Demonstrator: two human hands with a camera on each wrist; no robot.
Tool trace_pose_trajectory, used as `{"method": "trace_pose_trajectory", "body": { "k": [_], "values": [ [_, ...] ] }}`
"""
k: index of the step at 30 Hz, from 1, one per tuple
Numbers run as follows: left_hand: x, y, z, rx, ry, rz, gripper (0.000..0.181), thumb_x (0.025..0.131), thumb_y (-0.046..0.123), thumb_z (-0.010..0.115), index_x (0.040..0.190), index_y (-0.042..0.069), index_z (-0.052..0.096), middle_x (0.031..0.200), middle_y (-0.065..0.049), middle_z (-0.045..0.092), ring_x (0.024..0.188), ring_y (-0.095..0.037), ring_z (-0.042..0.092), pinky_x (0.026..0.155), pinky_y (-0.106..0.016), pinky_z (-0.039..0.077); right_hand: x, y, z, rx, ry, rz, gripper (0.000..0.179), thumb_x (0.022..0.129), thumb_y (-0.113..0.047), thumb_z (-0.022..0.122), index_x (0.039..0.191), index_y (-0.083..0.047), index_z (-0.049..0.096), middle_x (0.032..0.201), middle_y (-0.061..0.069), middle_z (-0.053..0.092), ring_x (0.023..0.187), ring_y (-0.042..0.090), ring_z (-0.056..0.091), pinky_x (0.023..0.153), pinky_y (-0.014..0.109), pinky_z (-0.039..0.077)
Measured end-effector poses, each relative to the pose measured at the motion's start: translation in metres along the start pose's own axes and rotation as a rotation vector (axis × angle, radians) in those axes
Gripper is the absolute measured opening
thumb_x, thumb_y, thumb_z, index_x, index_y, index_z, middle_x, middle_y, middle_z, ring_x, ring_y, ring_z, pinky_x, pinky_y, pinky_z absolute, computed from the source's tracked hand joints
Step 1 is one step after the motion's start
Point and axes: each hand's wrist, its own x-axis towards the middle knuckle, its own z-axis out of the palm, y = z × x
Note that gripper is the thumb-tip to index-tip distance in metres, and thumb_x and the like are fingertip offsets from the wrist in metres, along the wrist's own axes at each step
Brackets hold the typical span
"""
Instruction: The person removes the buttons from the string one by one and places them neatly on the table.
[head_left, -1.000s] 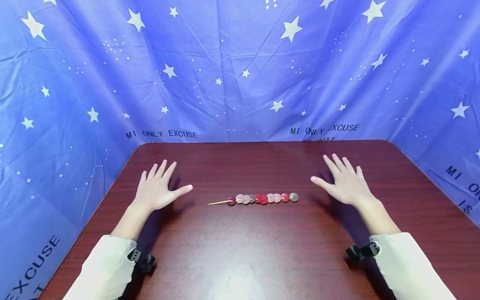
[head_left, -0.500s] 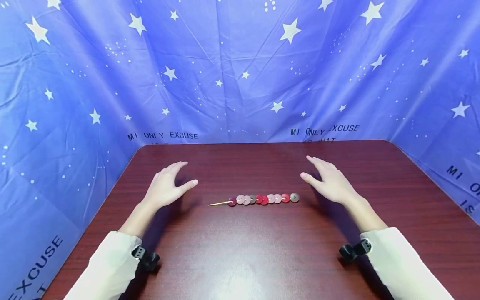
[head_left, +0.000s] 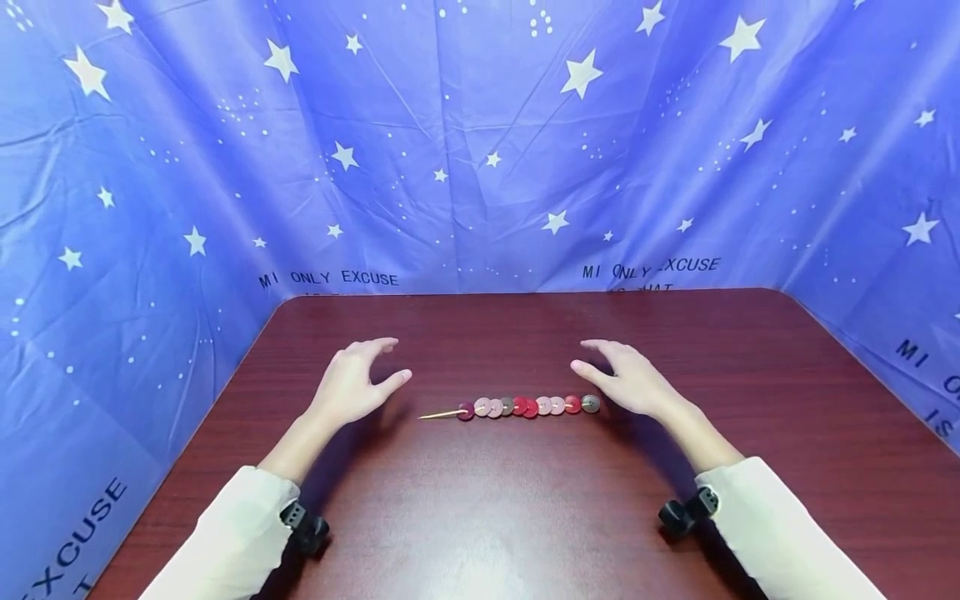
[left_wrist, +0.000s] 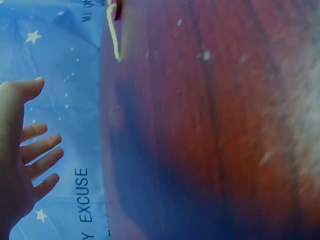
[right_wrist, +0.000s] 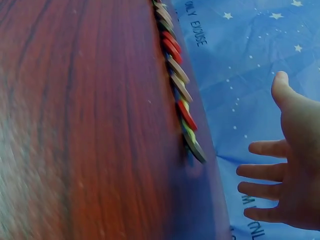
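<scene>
A row of buttons [head_left: 531, 408] threaded on a cord lies across the middle of the table. The buttons are pink, red, grey and dark maroon and overlap one another. From the maroon button at the left end, a pale yellow cord end [head_left: 441, 415] sticks out. My left hand [head_left: 352, 385] hovers to the left of that cord end, fingers relaxed and thumb apart. Just beyond the grey button at the other end is my right hand [head_left: 626, 379], thumb and fingers spread apart. Neither hand touches the buttons. The right wrist view shows the string of buttons [right_wrist: 180, 85] edge-on.
The dark red wooden table [head_left: 480, 492] has a glossy reflection near the front. A blue curtain [head_left: 465, 125] with white stars and printed lettering surrounds its back and sides. Black wrist cameras [head_left: 306, 527] sit at the cuffs of the white sleeves [head_left: 225, 533].
Both hands have moved inward towards the string of buttons, the left one rightward and the right one leftward. Their widely spread fingers have drawn together and bent slightly. The buttons have stayed put.
</scene>
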Motion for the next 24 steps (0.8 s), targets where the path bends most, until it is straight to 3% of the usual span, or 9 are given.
{"method": "trace_pose_trajectory", "body": {
  "k": [5, 14, 20, 24],
  "values": [
    [0.000, 0.007, 0.006, 0.011, -0.026, 0.024, 0.056, 0.083, 0.043, 0.069, 0.125, 0.008, 0.061, 0.120, -0.009, 0.068, 0.114, -0.031, 0.059, 0.102, -0.053, 0.041, 0.002, -0.007, 0.008, 0.013, -0.007, -0.035, 0.058, 0.095, -0.048, 0.052, 0.131, -0.003, 0.055, 0.133, 0.018, 0.059, 0.130, 0.037, 0.049, 0.110, 0.053, 0.035],
    [0.004, 0.018, 0.011, 0.021, -0.082, 0.152, 0.053, 0.081, 0.036, 0.074, 0.124, 0.007, 0.061, 0.121, -0.008, 0.068, 0.111, -0.029, 0.062, 0.099, -0.050, 0.044, 0.002, -0.024, 0.019, 0.137, -0.069, -0.140, 0.047, 0.093, -0.038, 0.060, 0.126, -0.005, 0.060, 0.127, 0.012, 0.064, 0.120, 0.028, 0.058, 0.104, 0.049, 0.043],
    [0.004, 0.026, 0.015, -0.027, -0.141, 0.185, 0.050, 0.080, 0.034, 0.075, 0.121, 0.007, 0.063, 0.118, -0.008, 0.069, 0.106, -0.025, 0.064, 0.094, -0.044, 0.049, 0.007, -0.032, 0.027, 0.131, -0.112, -0.260, 0.047, 0.089, -0.035, 0.066, 0.125, -0.006, 0.060, 0.126, 0.011, 0.065, 0.122, 0.028, 0.057, 0.105, 0.046, 0.044],
    [0.005, 0.029, 0.021, -0.004, -0.177, 0.211, 0.048, 0.081, 0.035, 0.074, 0.120, 0.008, 0.064, 0.117, -0.006, 0.069, 0.106, -0.024, 0.064, 0.095, -0.043, 0.049, 0.011, -0.044, 0.031, 0.136, -0.134, -0.328, 0.049, 0.086, -0.033, 0.070, 0.125, -0.005, 0.060, 0.125, 0.010, 0.065, 0.121, 0.026, 0.059, 0.104, 0.044, 0.045]
  ]
}}
